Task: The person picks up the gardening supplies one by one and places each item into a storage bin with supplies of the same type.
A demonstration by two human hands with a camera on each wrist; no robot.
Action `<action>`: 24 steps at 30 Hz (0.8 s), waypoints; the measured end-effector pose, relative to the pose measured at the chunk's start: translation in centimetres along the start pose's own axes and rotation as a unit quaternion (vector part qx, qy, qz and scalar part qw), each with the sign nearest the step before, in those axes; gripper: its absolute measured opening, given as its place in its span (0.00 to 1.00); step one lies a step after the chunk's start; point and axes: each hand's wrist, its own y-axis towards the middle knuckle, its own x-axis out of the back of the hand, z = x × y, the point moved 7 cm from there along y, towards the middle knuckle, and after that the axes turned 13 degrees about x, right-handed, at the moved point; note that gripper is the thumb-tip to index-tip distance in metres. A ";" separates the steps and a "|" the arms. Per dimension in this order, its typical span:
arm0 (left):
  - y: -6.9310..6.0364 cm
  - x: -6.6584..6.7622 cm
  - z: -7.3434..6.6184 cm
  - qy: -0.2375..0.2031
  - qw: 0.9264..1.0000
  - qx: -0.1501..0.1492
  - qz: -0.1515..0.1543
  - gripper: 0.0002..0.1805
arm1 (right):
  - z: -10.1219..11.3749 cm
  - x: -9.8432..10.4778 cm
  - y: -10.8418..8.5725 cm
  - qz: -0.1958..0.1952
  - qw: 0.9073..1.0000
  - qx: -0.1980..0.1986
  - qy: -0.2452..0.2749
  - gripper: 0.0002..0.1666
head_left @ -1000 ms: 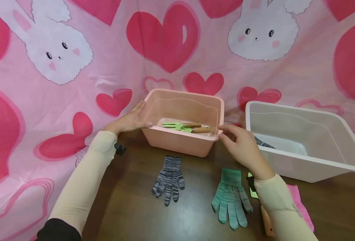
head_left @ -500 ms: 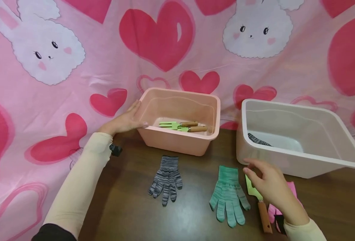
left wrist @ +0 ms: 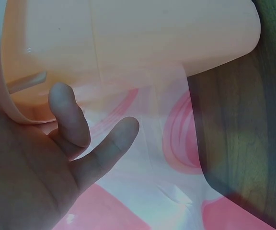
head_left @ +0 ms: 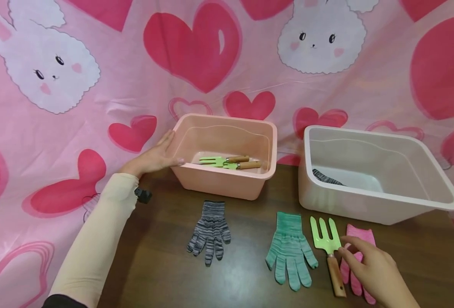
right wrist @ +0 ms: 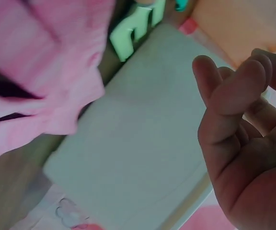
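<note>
Fork (head_left: 328, 246): on worktop (head_left: 246, 248), beside pink glove (head_left: 361, 233)
Right grip (head_left: 377, 267): apart, near fork
Left grip (head_left: 151, 160): apart, touching pink bin (head_left: 223, 184)

Two tools (head_left: 249, 165) are lying in the left tub (head_left: 219, 183); a fork (head_left: 328, 246) (between two gloves (head_left: 291, 246)) is lying before the right tub (head_left: 350, 206).

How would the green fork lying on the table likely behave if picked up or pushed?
The fork should probably stay stiff when lifted, judging by its solid-looking wooden handle. The handle looks rounded, but the broad green head would probably keep it from rolling freely. Its smooth-looking tines may slide fairly easily across the table.
</note>
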 end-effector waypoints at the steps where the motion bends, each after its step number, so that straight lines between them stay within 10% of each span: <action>1: 0.0 0.0 0.0 0.001 1.000 0.000 0.000 0.63 | -0.4 -0.3 -0.3 0.016 1.000 -0.013 0.000 0.22; 13: -0.1 -0.1 0.1 -0.004 1.000 0.007 0.002 0.62 | -1.6 -6.0 -3.0 0.143 0.987 -0.068 -0.015 0.38; 24: 0.0 0.0 0.1 0.007 1.000 0.002 0.000 0.63 | -2.1 -8.6 -3.8 0.149 0.985 -0.089 0.004 0.46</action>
